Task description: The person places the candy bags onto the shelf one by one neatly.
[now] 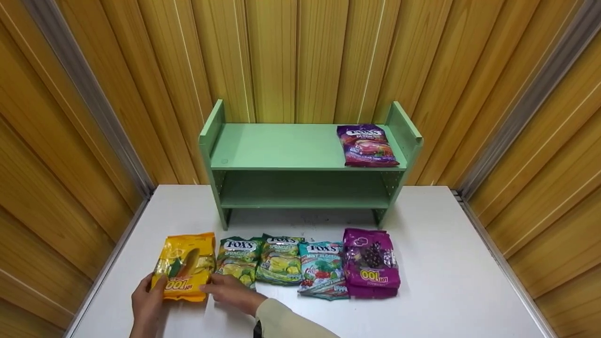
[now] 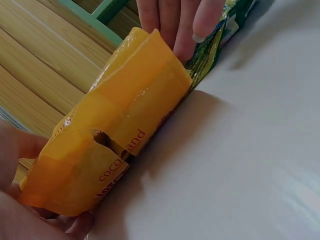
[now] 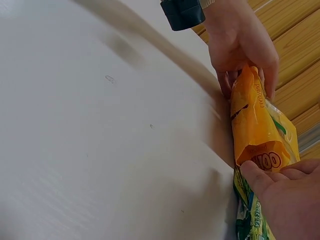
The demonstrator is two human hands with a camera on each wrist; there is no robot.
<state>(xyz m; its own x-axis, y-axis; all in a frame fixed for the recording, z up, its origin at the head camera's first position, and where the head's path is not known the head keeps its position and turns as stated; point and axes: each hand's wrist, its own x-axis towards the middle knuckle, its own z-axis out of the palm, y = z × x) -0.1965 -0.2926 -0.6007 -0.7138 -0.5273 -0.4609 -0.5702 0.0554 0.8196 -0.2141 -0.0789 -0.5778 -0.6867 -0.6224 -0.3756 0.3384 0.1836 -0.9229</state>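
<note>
A yellow candy bag (image 1: 190, 263) with a mango picture lies at the left of the bag row; its lower end shows folded film and a dark slit-like mark in the left wrist view. My left hand (image 1: 146, 300) grips its lower left edge, thumb on the front and fingers (image 2: 80, 225) tucked beneath. At the lower right edge, my right hand (image 1: 235, 292) touches the bag with fairly straight fingers (image 2: 167, 20). That hand also overlaps a green Fox's bag (image 1: 239, 256) beside the yellow one. The hand's lower fingers are partly hidden in the head view.
Right of these lie another green Fox's bag (image 1: 280, 260), a teal Fox's bag (image 1: 324, 270) and a purple candy bag (image 1: 372, 263). Behind stands a green shelf (image 1: 281, 145) with a dark purple Fox's bag (image 1: 367, 145) on top. Wooden panel walls (image 1: 272, 61) surround the white table (image 1: 446, 281).
</note>
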